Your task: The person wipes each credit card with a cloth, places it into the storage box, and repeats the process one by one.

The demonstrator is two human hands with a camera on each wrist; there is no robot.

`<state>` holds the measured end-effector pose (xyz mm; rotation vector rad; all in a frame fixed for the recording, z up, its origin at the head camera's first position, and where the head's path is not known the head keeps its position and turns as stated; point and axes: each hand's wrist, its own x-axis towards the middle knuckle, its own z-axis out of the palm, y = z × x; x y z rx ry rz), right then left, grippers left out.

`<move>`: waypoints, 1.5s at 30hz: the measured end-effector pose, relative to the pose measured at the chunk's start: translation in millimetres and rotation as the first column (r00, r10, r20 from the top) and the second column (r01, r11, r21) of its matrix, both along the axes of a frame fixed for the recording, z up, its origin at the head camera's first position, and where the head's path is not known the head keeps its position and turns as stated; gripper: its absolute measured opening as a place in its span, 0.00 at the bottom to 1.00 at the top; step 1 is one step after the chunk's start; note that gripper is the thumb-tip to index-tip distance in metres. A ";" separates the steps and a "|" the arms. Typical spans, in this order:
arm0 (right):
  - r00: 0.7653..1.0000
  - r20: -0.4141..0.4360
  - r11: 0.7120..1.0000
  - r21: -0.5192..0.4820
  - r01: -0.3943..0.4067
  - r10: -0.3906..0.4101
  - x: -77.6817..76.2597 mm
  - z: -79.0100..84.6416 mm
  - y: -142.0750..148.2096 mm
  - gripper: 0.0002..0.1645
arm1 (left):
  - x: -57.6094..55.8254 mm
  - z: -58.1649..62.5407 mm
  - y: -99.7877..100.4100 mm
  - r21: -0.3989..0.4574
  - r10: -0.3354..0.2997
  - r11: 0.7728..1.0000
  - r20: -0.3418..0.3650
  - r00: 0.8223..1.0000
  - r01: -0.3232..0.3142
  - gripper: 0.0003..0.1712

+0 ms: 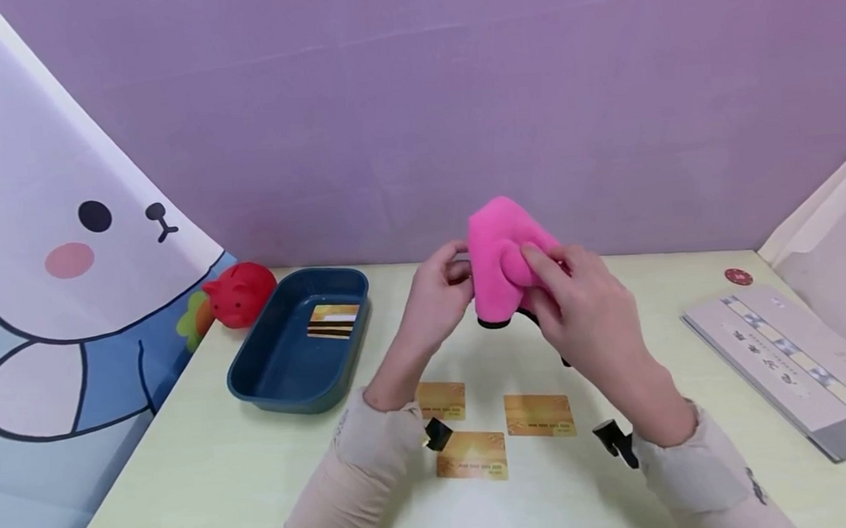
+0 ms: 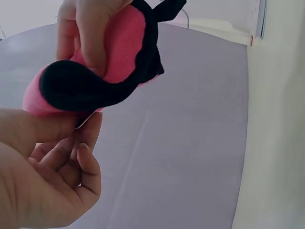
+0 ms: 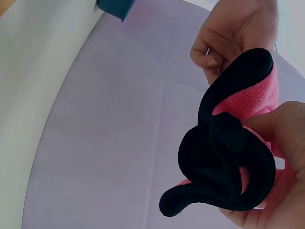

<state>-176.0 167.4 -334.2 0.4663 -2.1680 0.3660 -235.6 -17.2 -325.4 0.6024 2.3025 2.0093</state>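
A soft pink fabric piece with black edging (image 1: 495, 240) is held up above the table in both hands. My left hand (image 1: 435, 299) pinches its left edge between thumb and fingers. On the other side my right hand (image 1: 598, 311) grips a bulging fold of it, thumb and fingers on the pink cloth. The right wrist view shows the black trim (image 3: 264, 179) looping round in folds, with darker cloth inside. Three gold cards (image 1: 538, 414) lie on the table below the hands, one partly hidden by the left wrist.
On the left stands a dark blue tray (image 1: 278, 371) with gold cards (image 1: 333, 320) in it, beside a red piggy bank (image 1: 241, 293). A flat grey-white case (image 1: 780, 357) lies at the right, near a red chip (image 1: 739, 277). A purple backdrop (image 1: 415, 121) rises behind the table.
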 end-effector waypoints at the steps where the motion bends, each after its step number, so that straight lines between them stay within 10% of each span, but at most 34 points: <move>1: 1.000 0.005 1.000 -0.002 0.006 -0.006 -0.1 0.8 1.3 0.21 | -0.1 0.6 -0.7 -0.004 -0.003 1.000 -0.004 1.000 0.003 0.19; 35: 0.975 0.120 0.968 -0.145 0.203 -0.186 -3.2 17.8 43.8 0.23 | -3.4 22.5 -42.8 0.084 -0.118 0.989 -0.055 0.991 0.122 0.22; 45: 0.975 0.139 0.961 -0.189 0.200 -0.176 3.2 22.3 47.1 0.23 | -1.8 56.7 -76.4 -0.058 0.026 0.998 -0.065 0.998 -0.030 0.22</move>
